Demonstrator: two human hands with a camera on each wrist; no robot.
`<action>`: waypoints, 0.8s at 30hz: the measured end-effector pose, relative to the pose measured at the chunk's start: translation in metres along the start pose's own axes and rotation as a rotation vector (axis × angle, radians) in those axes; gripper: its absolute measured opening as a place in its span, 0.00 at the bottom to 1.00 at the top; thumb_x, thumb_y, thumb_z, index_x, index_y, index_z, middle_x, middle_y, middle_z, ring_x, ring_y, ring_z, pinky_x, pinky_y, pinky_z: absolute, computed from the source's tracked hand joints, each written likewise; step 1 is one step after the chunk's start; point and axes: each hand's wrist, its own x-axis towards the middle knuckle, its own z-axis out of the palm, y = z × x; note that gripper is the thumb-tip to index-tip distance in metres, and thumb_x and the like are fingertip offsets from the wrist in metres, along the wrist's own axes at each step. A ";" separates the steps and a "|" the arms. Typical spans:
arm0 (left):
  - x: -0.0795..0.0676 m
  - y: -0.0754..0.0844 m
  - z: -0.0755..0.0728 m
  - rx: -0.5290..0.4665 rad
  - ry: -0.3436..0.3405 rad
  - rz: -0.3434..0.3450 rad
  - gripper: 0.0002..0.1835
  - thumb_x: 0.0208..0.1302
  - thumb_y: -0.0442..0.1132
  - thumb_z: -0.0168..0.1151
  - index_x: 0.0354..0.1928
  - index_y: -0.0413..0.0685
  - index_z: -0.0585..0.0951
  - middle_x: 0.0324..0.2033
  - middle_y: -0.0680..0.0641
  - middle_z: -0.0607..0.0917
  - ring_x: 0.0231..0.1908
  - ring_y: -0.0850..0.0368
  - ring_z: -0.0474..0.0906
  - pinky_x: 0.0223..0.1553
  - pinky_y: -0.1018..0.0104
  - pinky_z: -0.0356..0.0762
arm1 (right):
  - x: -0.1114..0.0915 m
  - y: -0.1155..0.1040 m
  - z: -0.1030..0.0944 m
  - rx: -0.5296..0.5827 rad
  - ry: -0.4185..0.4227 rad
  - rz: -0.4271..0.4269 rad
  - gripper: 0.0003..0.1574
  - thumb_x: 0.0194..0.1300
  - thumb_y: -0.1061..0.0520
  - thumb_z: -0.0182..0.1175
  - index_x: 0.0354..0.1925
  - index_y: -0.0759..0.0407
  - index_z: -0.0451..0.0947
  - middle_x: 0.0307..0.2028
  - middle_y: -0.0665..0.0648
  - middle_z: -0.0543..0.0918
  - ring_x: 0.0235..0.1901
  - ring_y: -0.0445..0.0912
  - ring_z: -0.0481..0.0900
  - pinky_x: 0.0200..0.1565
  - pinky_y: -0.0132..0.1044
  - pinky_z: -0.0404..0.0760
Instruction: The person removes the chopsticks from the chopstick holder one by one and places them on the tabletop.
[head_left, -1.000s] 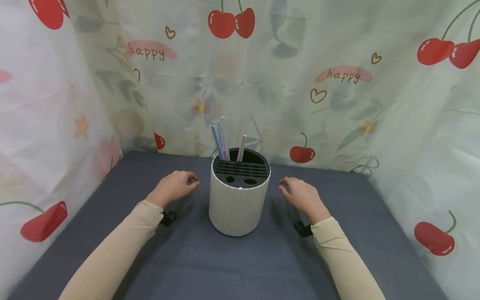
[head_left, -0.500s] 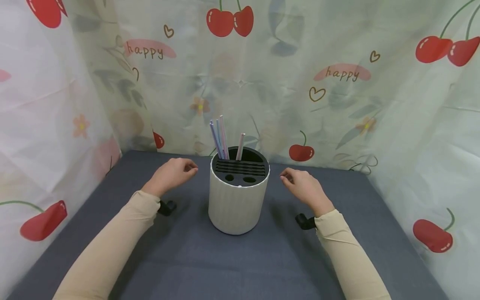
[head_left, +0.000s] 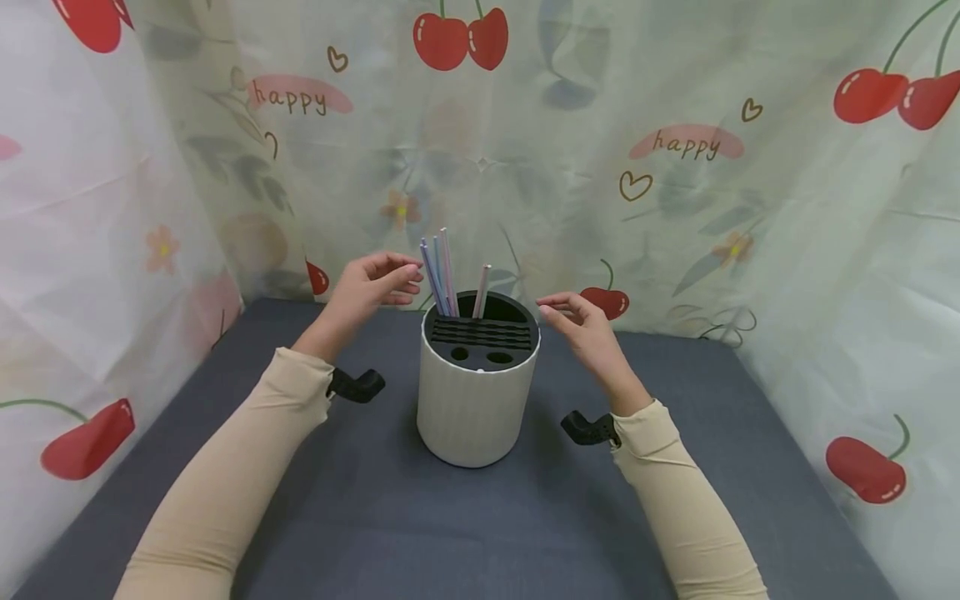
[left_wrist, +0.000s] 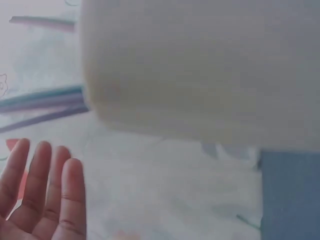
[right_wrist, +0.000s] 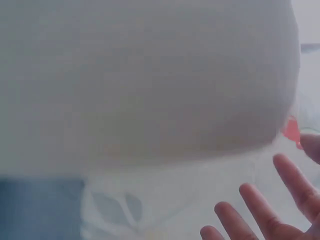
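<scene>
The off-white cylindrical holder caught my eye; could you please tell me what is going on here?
A person's left hand is beside the thin pastel sticks in the off-white cylindrical holder with a black slotted top; the right hand is near the holder's opposite side. Neither hand holds anything. The holder stands upright on the dark blue-grey table.

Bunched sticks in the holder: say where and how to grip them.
The bunched sticks are probably best pinched by their upper lengths, from the left: these stand clear above the white holder and lean left, toward the left hand.
</scene>
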 end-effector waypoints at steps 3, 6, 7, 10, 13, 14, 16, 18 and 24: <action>0.001 -0.004 0.006 -0.057 0.007 0.014 0.18 0.67 0.41 0.61 0.54 0.37 0.77 0.39 0.56 0.82 0.39 0.62 0.82 0.42 0.70 0.84 | -0.001 0.002 0.009 0.111 -0.050 0.010 0.23 0.70 0.53 0.58 0.58 0.65 0.73 0.59 0.60 0.73 0.63 0.53 0.70 0.67 0.52 0.67; 0.002 -0.007 0.011 -0.073 0.021 0.025 0.14 0.65 0.38 0.64 0.49 0.39 0.78 0.38 0.56 0.82 0.39 0.62 0.81 0.42 0.69 0.84 | -0.002 0.005 0.015 0.156 -0.069 0.019 0.23 0.70 0.55 0.58 0.58 0.67 0.72 0.62 0.60 0.72 0.64 0.55 0.70 0.67 0.53 0.66; 0.002 -0.008 0.013 -0.069 0.026 0.028 0.13 0.64 0.38 0.65 0.48 0.41 0.78 0.37 0.56 0.82 0.38 0.62 0.81 0.42 0.69 0.84 | -0.003 0.006 0.017 0.161 -0.068 0.023 0.23 0.69 0.56 0.59 0.57 0.67 0.72 0.62 0.60 0.71 0.64 0.55 0.70 0.67 0.54 0.66; 0.002 -0.010 0.017 -0.053 0.029 0.036 0.11 0.62 0.37 0.66 0.45 0.43 0.79 0.37 0.56 0.81 0.38 0.61 0.81 0.42 0.67 0.84 | -0.004 0.008 0.019 0.168 -0.068 0.042 0.23 0.67 0.57 0.61 0.57 0.66 0.72 0.64 0.59 0.70 0.64 0.57 0.69 0.66 0.56 0.66; 0.002 -0.010 0.020 -0.046 0.022 0.035 0.10 0.62 0.37 0.67 0.43 0.44 0.78 0.36 0.55 0.81 0.37 0.61 0.81 0.42 0.66 0.84 | -0.005 0.009 0.021 0.159 -0.057 0.067 0.23 0.66 0.57 0.62 0.57 0.62 0.73 0.64 0.57 0.70 0.64 0.57 0.69 0.64 0.55 0.68; 0.002 -0.010 0.021 -0.047 0.021 0.034 0.10 0.62 0.36 0.67 0.43 0.43 0.78 0.36 0.55 0.81 0.36 0.61 0.81 0.42 0.66 0.84 | -0.006 0.009 0.022 0.164 -0.056 0.074 0.23 0.66 0.56 0.62 0.57 0.62 0.73 0.64 0.57 0.70 0.63 0.57 0.70 0.63 0.54 0.69; 0.003 -0.010 0.023 -0.051 0.023 0.031 0.10 0.62 0.35 0.67 0.42 0.44 0.78 0.35 0.55 0.81 0.36 0.61 0.81 0.41 0.67 0.84 | -0.007 0.009 0.023 0.178 -0.050 0.093 0.23 0.66 0.56 0.63 0.57 0.60 0.73 0.62 0.57 0.70 0.61 0.54 0.71 0.61 0.52 0.71; 0.003 -0.011 0.023 -0.055 0.026 0.030 0.09 0.62 0.35 0.67 0.41 0.44 0.77 0.35 0.54 0.81 0.35 0.62 0.81 0.41 0.68 0.84 | -0.008 0.008 0.024 0.200 -0.045 0.111 0.22 0.66 0.55 0.63 0.57 0.58 0.73 0.61 0.56 0.71 0.59 0.51 0.73 0.60 0.51 0.73; 0.003 -0.011 0.024 -0.071 0.030 0.040 0.08 0.62 0.34 0.67 0.40 0.45 0.77 0.34 0.54 0.81 0.35 0.62 0.81 0.41 0.70 0.84 | -0.008 0.008 0.025 0.248 -0.038 0.135 0.23 0.66 0.55 0.63 0.57 0.58 0.73 0.62 0.56 0.70 0.57 0.48 0.73 0.64 0.55 0.70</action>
